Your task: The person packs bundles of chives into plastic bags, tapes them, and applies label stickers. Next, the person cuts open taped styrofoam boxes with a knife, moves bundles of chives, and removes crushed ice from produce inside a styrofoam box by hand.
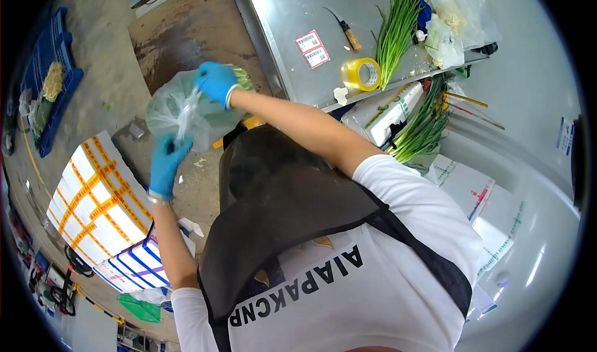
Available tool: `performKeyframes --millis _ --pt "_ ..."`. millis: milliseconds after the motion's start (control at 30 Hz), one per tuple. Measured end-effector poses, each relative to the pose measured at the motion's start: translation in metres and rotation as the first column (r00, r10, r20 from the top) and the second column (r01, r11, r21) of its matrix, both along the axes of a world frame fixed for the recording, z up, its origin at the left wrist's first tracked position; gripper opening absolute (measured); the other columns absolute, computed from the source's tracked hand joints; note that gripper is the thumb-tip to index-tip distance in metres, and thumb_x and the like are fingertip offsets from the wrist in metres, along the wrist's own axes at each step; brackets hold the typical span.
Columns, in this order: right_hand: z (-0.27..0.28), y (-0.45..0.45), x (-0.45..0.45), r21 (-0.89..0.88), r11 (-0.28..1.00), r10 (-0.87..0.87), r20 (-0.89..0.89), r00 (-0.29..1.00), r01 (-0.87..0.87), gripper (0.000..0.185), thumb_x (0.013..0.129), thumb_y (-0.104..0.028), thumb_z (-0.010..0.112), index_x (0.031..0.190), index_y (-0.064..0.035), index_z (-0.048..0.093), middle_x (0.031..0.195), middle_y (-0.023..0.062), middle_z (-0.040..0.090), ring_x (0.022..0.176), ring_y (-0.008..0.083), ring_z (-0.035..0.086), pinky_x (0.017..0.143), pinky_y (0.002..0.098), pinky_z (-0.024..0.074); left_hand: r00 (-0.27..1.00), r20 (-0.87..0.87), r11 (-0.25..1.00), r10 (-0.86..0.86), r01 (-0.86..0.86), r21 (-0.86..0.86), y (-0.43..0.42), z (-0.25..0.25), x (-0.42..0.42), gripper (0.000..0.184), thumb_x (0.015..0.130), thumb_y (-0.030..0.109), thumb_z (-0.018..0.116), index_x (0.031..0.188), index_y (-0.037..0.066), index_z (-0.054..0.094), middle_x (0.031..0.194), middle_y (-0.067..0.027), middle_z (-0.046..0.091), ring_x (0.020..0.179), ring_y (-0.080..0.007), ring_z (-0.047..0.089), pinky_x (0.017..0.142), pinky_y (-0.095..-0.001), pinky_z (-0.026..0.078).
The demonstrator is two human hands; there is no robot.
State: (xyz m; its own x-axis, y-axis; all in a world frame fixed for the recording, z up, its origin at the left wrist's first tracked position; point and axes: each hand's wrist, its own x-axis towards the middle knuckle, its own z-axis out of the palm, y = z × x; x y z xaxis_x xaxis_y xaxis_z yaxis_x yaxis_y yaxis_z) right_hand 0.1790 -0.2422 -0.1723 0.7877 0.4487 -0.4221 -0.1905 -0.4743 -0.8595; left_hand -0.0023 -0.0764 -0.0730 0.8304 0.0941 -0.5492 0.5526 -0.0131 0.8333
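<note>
Currently, right hand [216, 83] is gripping bunched film of a clear plastic bag [188, 108], which is sitting left of upper center in the frame. Left hand [166, 169] is pinching the twisted strip's lower end, so it's stretching between both. Green stalks [398, 35], tape roll [360, 74] and knife [352, 38] are lying on the metal tabletop [283, 10], upper right.
</note>
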Motion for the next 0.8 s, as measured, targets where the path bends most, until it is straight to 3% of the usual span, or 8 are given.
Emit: performKeyframes --millis 133,267,300,367,433,567,733,800 --pt "-0.025 -0.009 -0.001 -0.251 0.968 0.003 0.101 0.995 0.022 0.027 0.081 -0.024 0.063 0.101 -0.0048 0.064 0.092 0.0181 0.066 0.073 0.0299 0.064 0.071 0.0382 0.0511 0.997 0.053 0.997 0.064 -0.066 0.034 -0.02 0.009 -0.017 0.022 0.082 0.011 0.07 0.101 0.003 0.064 0.083 0.0019 0.053 0.073 -0.0084 0.048 0.07 -0.0217 0.042" --pt "0.053 -0.092 0.025 0.26 0.937 0.292 -0.225 0.929 -0.232 0.045 0.08 -0.027 0.072 0.118 -0.007 0.059 0.097 0.0074 0.062 0.076 0.0171 0.063 0.07 0.0287 0.0512 0.932 0.279 0.59 0.231 -0.362 0.722 -0.045 0.027 0.004 0.027 0.086 0.013 0.067 0.11 0.001 0.061 0.102 -0.006 0.06 0.075 -0.0099 0.051 0.072 -0.0259 0.045" --pt "0.041 -0.119 0.034 0.194 0.951 0.213 0.148 0.966 -0.24 0.045 0.078 -0.023 0.072 0.115 -0.003 0.059 0.091 0.0091 0.065 0.075 0.0172 0.062 0.072 0.0304 0.0513 0.902 0.321 0.572 0.288 -0.431 0.697 -0.057 0.035 0.013 0.028 0.086 0.013 0.066 0.111 0.002 0.06 0.107 -0.0065 0.06 0.078 -0.0105 0.052 0.074 -0.0264 0.045" --pt "0.043 -0.18 0.061 -0.042 0.986 -0.165 -0.053 0.985 0.163 0.047 0.074 -0.026 0.075 0.114 -0.0046 0.06 0.098 0.0122 0.064 0.084 0.0186 0.062 0.077 0.0304 0.0504 0.825 0.399 0.516 0.399 -0.562 0.646 -0.08 0.042 0.031 0.03 0.088 0.012 0.065 0.115 0.002 0.059 0.116 -0.0076 0.059 0.085 -0.0116 0.055 0.079 -0.0273 0.046" --pt "-0.015 -0.247 0.093 -0.137 0.874 -0.408 0.314 0.857 0.466 0.056 0.072 -0.034 0.076 0.115 -0.0033 0.057 0.105 0.0164 0.062 0.092 0.0274 0.062 0.082 0.0362 0.0501 0.834 0.345 0.821 0.43 -0.52 0.233 -0.114 0.018 0.05 0.028 0.09 0.013 0.061 0.116 0.001 0.059 0.113 -0.0078 0.06 0.095 -0.0144 0.057 0.086 -0.0268 0.046" --pt "-0.006 -0.26 0.107 -0.565 0.771 0.04 0.503 0.863 0.294 0.068 0.074 -0.037 0.074 0.128 -0.0038 0.048 0.119 0.0188 0.056 0.1 0.0303 0.06 0.086 0.0388 0.049 0.98 0.133 0.986 0.148 -0.136 -0.095 -0.221 -0.026 0.113 0.04 0.084 0.023 0.07 0.114 -0.001 0.059 0.107 -0.0116 0.063 0.094 -0.0169 0.059 0.082 -0.0286 0.048" --pt "-0.012 -0.268 0.102 -0.025 0.935 -0.352 0.063 0.934 0.354 0.053 0.079 -0.015 0.07 0.126 0.0012 0.051 0.089 0.0072 0.064 0.079 0.0139 0.061 0.074 0.0267 0.0506 0.993 -0.059 0.975 0.101 -0.088 0.203 -0.292 -0.076 0.17 0.059 0.073 0.027 0.078 0.114 -0.009 0.057 0.103 -0.0154 0.065 0.091 -0.0173 0.062 0.079 -0.0279 0.049" --pt "-0.009 -0.283 0.1 0.155 0.917 -0.346 -0.143 0.927 0.366 0.053 0.08 -0.015 0.07 0.126 0.0012 0.051 0.088 0.0071 0.063 0.079 0.0128 0.06 0.073 0.026 0.0507 0.989 -0.082 0.986 0.12 -0.128 -0.104 -0.293 -0.082 0.18 0.053 0.073 0.022 0.078 0.111 -0.01 0.059 0.098 -0.0142 0.066 0.086 -0.0175 0.063 0.078 -0.0276 0.049"
